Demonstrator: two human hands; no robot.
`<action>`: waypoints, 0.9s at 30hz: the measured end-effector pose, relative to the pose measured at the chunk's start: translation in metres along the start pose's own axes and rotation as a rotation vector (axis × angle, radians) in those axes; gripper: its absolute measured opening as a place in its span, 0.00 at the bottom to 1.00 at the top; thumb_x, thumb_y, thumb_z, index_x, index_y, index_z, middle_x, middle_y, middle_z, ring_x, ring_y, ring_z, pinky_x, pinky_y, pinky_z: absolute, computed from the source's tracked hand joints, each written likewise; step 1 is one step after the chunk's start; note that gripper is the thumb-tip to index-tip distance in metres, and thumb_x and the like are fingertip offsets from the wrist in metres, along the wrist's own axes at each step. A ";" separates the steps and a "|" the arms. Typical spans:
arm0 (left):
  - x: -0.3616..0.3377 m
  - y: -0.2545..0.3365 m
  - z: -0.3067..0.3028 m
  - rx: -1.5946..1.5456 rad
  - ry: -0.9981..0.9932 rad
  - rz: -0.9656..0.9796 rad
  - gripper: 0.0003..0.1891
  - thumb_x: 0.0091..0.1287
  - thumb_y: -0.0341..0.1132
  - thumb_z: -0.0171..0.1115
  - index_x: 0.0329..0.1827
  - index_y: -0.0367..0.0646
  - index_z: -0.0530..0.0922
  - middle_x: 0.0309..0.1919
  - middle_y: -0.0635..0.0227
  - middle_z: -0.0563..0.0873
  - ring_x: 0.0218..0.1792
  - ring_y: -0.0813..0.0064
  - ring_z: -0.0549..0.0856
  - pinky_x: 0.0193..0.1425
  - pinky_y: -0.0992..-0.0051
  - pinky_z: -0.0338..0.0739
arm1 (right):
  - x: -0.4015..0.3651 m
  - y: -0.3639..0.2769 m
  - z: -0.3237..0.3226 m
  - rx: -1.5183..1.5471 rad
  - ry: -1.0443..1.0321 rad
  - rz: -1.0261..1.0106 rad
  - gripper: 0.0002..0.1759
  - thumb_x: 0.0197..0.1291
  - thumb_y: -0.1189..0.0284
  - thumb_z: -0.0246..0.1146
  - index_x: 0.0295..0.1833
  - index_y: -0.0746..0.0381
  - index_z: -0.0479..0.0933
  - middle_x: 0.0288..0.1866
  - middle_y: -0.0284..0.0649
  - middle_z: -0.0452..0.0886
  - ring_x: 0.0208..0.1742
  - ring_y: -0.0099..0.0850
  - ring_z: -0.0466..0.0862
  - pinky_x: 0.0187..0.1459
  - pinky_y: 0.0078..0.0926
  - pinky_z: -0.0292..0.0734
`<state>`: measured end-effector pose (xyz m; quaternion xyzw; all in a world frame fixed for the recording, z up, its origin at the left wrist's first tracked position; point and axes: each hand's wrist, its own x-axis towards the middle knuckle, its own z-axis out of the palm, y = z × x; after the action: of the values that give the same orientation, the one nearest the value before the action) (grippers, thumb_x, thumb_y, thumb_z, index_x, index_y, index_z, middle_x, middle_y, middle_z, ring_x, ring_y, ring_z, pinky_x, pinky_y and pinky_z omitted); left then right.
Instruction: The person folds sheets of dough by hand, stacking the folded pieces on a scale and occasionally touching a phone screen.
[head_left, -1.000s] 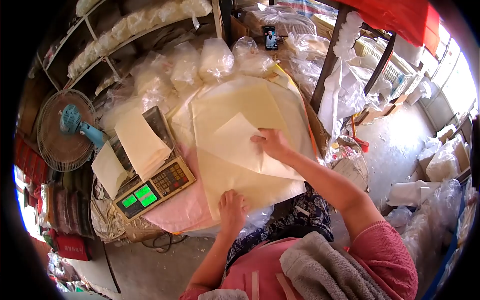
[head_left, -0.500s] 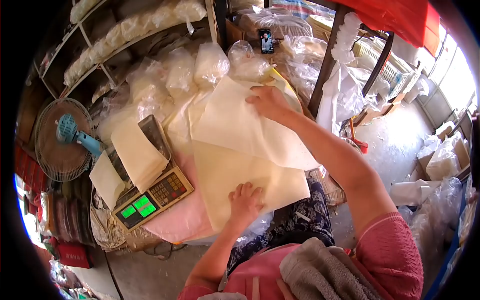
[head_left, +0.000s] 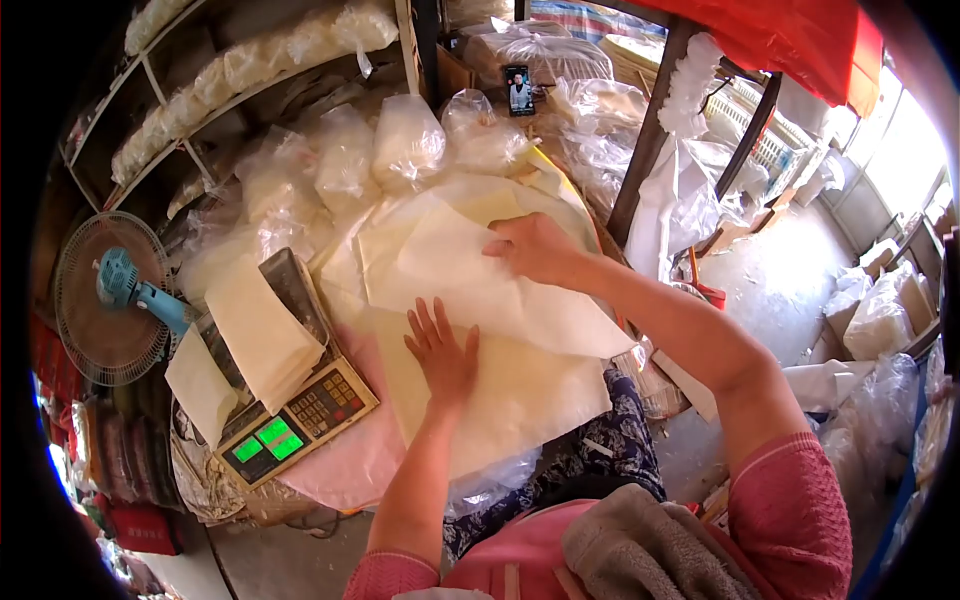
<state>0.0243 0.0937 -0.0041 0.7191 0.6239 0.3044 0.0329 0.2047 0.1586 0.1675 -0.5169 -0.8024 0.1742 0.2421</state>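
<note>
Thin, paper-like cream sheets lie layered before me: a lower sheet reaches toward my lap, and a paler upper sheet lies partly over it with a raised fold. My left hand rests flat on the lower sheet near the upper one's edge, fingers spread. My right hand is on the upper sheet, fingers curled and pinching its surface; the fingertips are partly hidden. To the left, a digital scale with lit green displays bears a folded stack of similar sheets.
Filled clear plastic bags line the back of the work surface. A fan stands at left, below shelves of bagged goods. A phone is propped at the back. A dark post rises at right. Pink material lies under the sheets.
My left hand has moved up and away from me across the lower sheet, its fingers spreading. My right hand has come slightly nearer with the upper sheet. The view has shifted a little.
</note>
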 end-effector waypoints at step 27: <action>0.000 -0.005 0.014 0.251 -0.145 -0.011 0.34 0.67 0.62 0.45 0.73 0.57 0.59 0.75 0.55 0.52 0.73 0.41 0.49 0.67 0.32 0.40 | 0.037 -0.024 -0.127 -0.175 0.236 -0.053 0.16 0.58 0.60 0.61 0.40 0.63 0.81 0.31 0.41 0.84 0.35 0.33 0.83 0.42 0.31 0.78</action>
<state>0.0268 0.0997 -0.0180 0.7342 0.6570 0.1710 -0.0105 0.2457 0.1866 0.2925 -0.5315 -0.7940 0.0353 0.2931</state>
